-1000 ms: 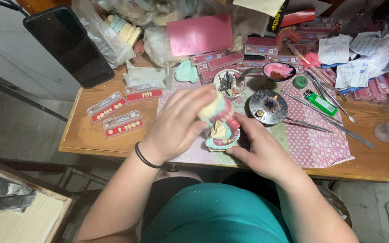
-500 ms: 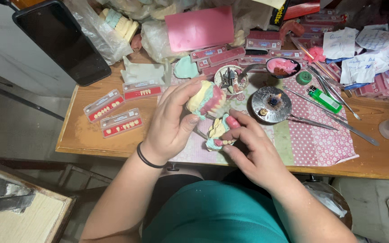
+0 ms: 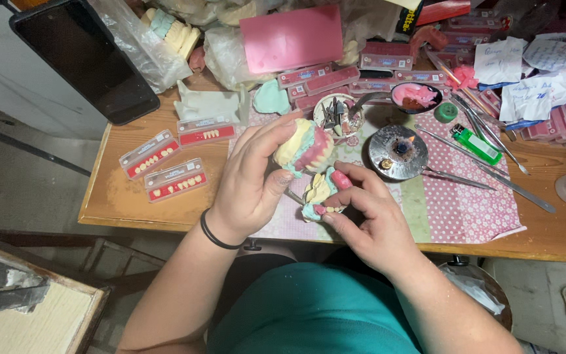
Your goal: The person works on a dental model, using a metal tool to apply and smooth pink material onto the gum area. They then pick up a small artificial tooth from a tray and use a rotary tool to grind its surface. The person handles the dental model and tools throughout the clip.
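Left hand [image 3: 247,180] grips the upper denture cast [image 3: 302,147]; right hand [image 3: 368,219] pinches the lower cast [image 3: 319,193] just beside it.
Both look stiff, brittle plaster with soft wax gums; hold by the bases.

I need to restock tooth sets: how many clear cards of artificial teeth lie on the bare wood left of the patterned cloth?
3: one tooth card below the white glove, one left of it, one nearest the table edge. More may be hidden in the clutter behind.
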